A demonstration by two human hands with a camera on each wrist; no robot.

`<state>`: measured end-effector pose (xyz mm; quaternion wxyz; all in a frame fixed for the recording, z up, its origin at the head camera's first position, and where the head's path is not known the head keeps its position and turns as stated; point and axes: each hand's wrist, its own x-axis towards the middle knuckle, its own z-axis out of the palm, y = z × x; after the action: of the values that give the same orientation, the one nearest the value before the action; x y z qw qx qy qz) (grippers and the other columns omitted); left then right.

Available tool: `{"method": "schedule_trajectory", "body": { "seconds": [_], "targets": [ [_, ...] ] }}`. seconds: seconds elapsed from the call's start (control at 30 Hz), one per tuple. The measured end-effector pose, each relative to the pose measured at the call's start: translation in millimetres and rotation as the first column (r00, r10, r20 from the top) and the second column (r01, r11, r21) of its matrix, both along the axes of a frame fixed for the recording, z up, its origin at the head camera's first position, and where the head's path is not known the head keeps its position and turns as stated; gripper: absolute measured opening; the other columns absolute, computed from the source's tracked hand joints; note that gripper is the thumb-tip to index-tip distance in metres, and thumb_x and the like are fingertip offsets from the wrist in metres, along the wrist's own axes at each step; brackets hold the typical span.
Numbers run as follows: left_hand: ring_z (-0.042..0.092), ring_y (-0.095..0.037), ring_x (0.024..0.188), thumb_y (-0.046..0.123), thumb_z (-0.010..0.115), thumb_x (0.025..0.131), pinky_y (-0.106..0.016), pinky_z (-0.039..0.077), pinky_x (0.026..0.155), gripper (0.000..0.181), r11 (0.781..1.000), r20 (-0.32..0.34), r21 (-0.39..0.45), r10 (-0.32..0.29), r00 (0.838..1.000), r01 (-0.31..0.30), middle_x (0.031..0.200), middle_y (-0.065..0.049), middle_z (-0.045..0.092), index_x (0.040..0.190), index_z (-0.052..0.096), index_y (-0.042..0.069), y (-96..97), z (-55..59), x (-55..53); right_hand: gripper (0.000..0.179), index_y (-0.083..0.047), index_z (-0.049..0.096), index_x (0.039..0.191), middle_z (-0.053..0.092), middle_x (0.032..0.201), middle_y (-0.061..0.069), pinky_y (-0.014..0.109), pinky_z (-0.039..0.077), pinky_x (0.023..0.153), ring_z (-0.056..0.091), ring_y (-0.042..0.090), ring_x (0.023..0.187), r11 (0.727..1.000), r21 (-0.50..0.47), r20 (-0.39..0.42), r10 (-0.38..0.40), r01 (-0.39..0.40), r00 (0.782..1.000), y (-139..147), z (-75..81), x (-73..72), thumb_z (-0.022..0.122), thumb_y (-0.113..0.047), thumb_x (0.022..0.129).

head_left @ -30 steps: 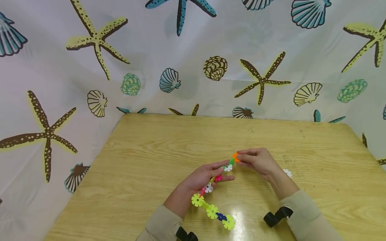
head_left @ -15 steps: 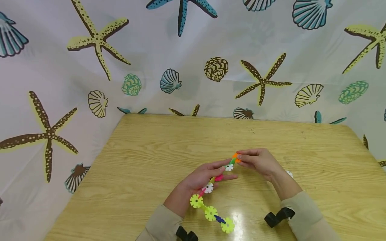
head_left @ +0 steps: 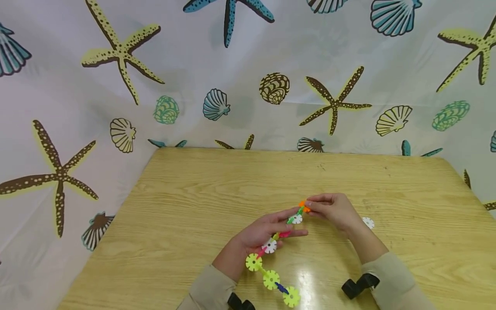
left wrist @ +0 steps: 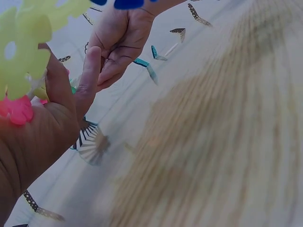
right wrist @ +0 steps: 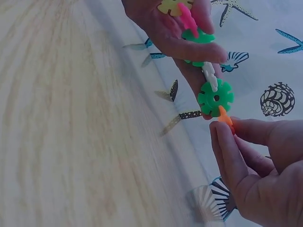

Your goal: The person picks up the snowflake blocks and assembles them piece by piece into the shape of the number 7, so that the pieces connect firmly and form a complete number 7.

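A chain of slotted plastic snowflake discs runs across my left hand (head_left: 257, 234), which holds it between thumb and fingers. Its near end dangles over the table with yellow discs (head_left: 253, 262) and a dark blue disc (head_left: 281, 287). Pink, white and green discs follow toward the far end. There, my right hand (head_left: 336, 212) pinches an orange disc (right wrist: 225, 119) between thumb and fingertips. In the right wrist view the orange disc meets the edge of a green disc (right wrist: 208, 100), near the left fingertips. How deep its slot sits cannot be told.
A loose white disc (head_left: 368, 222) lies on the wooden table (head_left: 193, 185), beyond the right forearm. A patterned cloth (head_left: 240, 86) with starfish and shells hangs behind the table's far edge. Each wrist wears a black camera mount (head_left: 360, 286).
The chain's dangling end has swung slightly lower toward the near edge. Both hands have shifted a little downward in the head view, with the right still pinching the orange disc.
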<state>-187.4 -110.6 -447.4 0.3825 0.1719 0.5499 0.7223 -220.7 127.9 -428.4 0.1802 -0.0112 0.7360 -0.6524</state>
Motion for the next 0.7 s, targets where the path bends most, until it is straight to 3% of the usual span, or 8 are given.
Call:
{"method": "schedule_trajectory", "body": {
  "seconds": [0.2,0.4,0.57,0.7],
  "targets": [
    [0.059,-0.009,0.127,0.013,0.041,0.108,-0.010,0.045,0.056,0.053,1.000,-0.003,-0.004,0.003,1.000,-0.003,0.162,-0.014,0.032,0.158,0.031,0.027,-0.9,0.5,0.3,0.042,0.014,0.057,0.130,0.070,0.116,0.014,0.031,0.056,0.093,0.073,0.016,0.100,0.999,-0.030,-0.018,0.041,-0.041,0.999,9,-0.7,2.6,0.062,-0.016,0.100],
    [0.059,-0.014,0.129,0.014,0.043,0.107,-0.011,0.044,0.055,0.052,0.998,-0.030,-0.037,0.042,0.999,-0.044,0.146,-0.020,0.053,0.157,0.034,0.027,-3.7,1.0,0.2,0.046,0.015,0.054,0.132,0.070,0.119,0.014,0.032,0.056,0.093,0.072,0.012,0.101,0.998,0.001,-0.067,0.064,-0.064,0.996,23,2.9,3.6,0.063,-0.015,0.099],
    [0.058,-0.014,0.130,0.014,0.043,0.107,-0.011,0.043,0.054,0.052,0.998,-0.026,-0.039,0.052,0.998,-0.053,0.148,-0.020,0.050,0.157,0.034,0.026,-4.4,3.6,0.2,0.047,0.010,0.061,0.129,0.070,0.122,0.014,0.029,0.057,0.092,0.071,0.009,0.100,0.992,0.094,-0.103,0.096,-0.086,0.990,32,4.9,3.2,0.071,-0.021,0.094],
    [0.058,-0.013,0.130,0.015,0.044,0.107,-0.011,0.042,0.053,0.052,0.998,-0.009,-0.034,0.056,0.998,-0.057,0.151,-0.022,0.045,0.157,0.033,0.026,-4.9,3.6,-0.4,0.048,0.001,0.066,0.128,0.070,0.125,0.013,0.028,0.056,0.092,0.068,0.010,0.105,0.969,0.226,-0.136,0.129,-0.096,0.982,38,6.8,4.4,0.074,-0.030,0.091]
  ]
}}
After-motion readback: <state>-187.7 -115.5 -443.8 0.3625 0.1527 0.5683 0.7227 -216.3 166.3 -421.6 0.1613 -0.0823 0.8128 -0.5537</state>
